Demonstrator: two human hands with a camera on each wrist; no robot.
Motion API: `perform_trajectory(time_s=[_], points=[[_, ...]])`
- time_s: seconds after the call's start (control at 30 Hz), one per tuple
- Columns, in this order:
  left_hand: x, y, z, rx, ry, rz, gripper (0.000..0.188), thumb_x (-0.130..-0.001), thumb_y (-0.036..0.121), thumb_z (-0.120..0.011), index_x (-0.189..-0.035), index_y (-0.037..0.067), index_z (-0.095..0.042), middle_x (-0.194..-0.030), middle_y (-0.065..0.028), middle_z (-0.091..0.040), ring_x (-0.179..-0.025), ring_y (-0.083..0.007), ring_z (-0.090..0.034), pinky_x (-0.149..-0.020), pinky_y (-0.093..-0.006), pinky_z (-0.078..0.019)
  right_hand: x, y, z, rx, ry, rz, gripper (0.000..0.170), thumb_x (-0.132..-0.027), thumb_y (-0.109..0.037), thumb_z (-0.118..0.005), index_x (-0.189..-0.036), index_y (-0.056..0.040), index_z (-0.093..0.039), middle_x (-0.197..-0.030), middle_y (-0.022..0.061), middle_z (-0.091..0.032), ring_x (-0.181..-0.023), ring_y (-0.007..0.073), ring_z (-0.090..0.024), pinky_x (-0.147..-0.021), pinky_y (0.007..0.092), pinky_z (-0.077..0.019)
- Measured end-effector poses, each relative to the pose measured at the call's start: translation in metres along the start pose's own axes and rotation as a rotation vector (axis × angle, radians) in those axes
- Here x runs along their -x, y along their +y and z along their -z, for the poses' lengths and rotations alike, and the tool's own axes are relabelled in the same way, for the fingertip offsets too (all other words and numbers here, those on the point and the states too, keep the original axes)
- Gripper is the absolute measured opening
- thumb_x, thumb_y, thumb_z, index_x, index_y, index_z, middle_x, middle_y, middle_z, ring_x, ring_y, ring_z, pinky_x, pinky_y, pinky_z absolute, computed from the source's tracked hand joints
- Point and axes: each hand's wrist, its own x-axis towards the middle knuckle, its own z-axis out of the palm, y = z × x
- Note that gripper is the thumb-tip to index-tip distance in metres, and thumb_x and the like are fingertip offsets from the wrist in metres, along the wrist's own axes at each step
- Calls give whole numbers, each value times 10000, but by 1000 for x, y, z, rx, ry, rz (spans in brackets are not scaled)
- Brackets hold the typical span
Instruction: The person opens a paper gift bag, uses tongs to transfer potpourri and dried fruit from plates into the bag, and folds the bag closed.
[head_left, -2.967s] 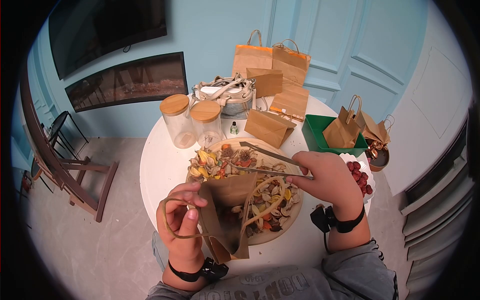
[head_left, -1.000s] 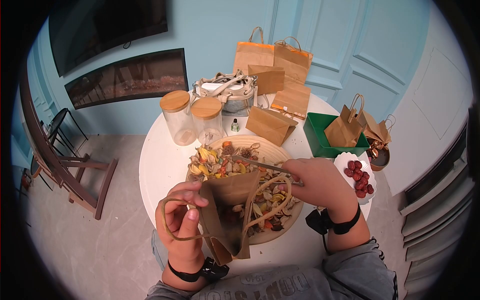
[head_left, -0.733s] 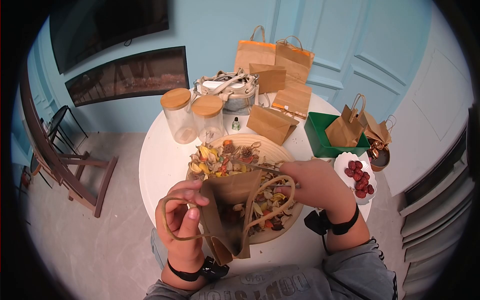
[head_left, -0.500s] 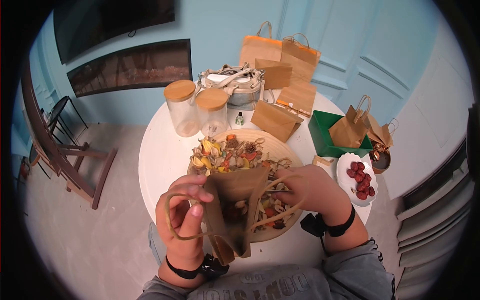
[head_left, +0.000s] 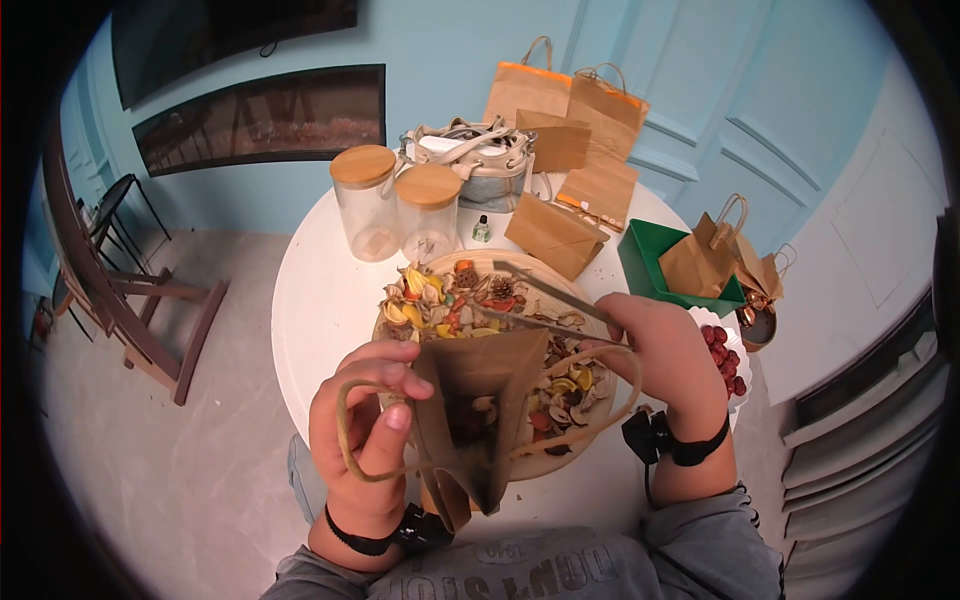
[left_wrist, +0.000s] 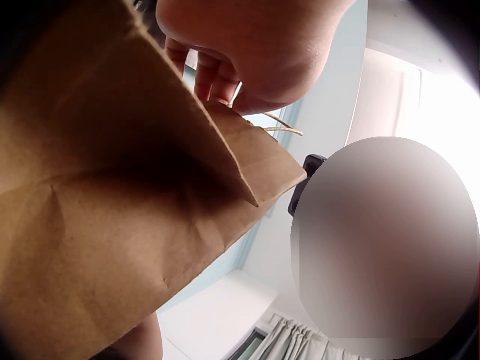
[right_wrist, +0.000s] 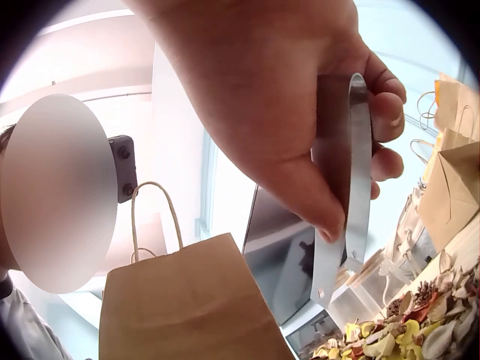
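Brown paper forms the bag [head_left: 490, 368], which our left hand [head_left: 378, 450] grips at its left edge, one handle curving across that hand. We see its mouth facing up over the near side of the tray [head_left: 548, 273], pale pieces lying inside. Our right hand [head_left: 670, 345] pinches the metal tongs [head_left: 558, 293], whose arms stand apart above the dried flowers [head_left: 450, 310]. Whether the bag's other handle touches that hand, we cannot tell. Beyond the tray, our table [head_left: 310, 300] bears two jars [head_left: 365, 215], a bottle [head_left: 481, 232] and a handbag [head_left: 480, 185]; to our right sit a green box [head_left: 650, 265] and dates [head_left: 722, 362], partly hidden.
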Motion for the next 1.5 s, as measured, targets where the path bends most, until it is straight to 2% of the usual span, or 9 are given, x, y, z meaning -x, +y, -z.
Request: perform_trajectory(time_s=[0.17, 0.23, 0.33, 0.53, 0.87, 0.97, 1.17, 1.37, 1.5], points=[[0, -1, -1, -19, -11, -14, 201, -842, 73, -584, -1031, 6, -561, -946, -173, -631, -1042, -256, -550, -919, -386, -412, -3, 6, -3, 0, 7, -122, 283, -794, -317, -683, -876, -64, -587, -766, 123, -620, -744, 331, -612, -646, 409, -476], [1, -2, 0, -29, 5, -9, 194, -844, 71, -580, -1025, 7, -555, -985, -194, -620, -994, -237, -565, -913, -384, -416, -4, 17, -11, 111, -58, -55, 282, -792, -311, -682, -888, -61, -594, -789, 133, -630, -780, 337, -618, -680, 418, -482], [2, -3, 1, -11, -8, -8, 199, -845, 59, -570, -1036, 6, -546, -1057, -216, -601, -925, -211, -579, -910, -388, -423, -4, 26, -20, 112, -102, -51, 330, -769, -350, -701, -935, -75, -627, -767, 113, -627, -756, 317, -620, -649, 388, -479], [2, -6, 2, -10, -13, -29, 219, -841, 37, -560, -1057, 2, -535, -1142, -235, -573, -874, -191, -582, -900, -383, -438, -7, 28, -36, 72, -96, -21, 328, -777, -378, -674, -902, -80, -615, -784, 119, -640, -778, 328, -629, -666, 414, -489], [2, -6, 1, 26, -12, -28, 209, -845, 26, -561, -1048, -17, -537, -1116, -241, -571, -916, -209, -571, -895, -373, -435, -11, 32, -37, 127, -24, 80, 262, -809, -325, -651, -819, -82, -552, -721, 118, -601, -720, 340, -604, -618, 420, -469], [2, -6, 1, 16, -11, -30, 212, -846, 27, -563, -1052, -15, -537, -1118, -242, -570, -907, -205, -571, -889, -368, -436, -8, 29, -24, 93, 29, 70, 274, -795, -321, -670, -809, -76, -547, -689, 109, -581, -686, 331, -593, -599, 409, -457], [2, -6, 0, 49, -8, -19, 216, -845, 27, -566, -1056, -10, -540, -1136, -241, -565, -901, -198, -578, -884, -367, -443, -12, 18, -17, 4, 51, -22, 302, -833, -348, -627, -863, -63, -534, -760, 124, -607, -755, 345, -605, -654, 429, -471], [2, -5, -2, 35, 19, -24, 219, -843, 30, -569, -1056, -11, -539, -1137, -242, -568, -877, -193, -583, -887, -369, -445, -13, 29, -45, -13, 36, 1, 345, -798, -382, -666, -886, -62, -575, -761, 114, -605, -742, 331, -602, -643, 402, -464], [2, -7, 0, 43, 16, -25, 219, -842, 31, -571, -1055, -11, -540, -1138, -242, -570, -872, -191, -584, -888, -370, -445, -13, 26, -44, -29, -108, -8, 348, -783, -381, -668, -920, -71, -588, -789, 123, -622, -780, 334, -615, -661, 408, -470]])
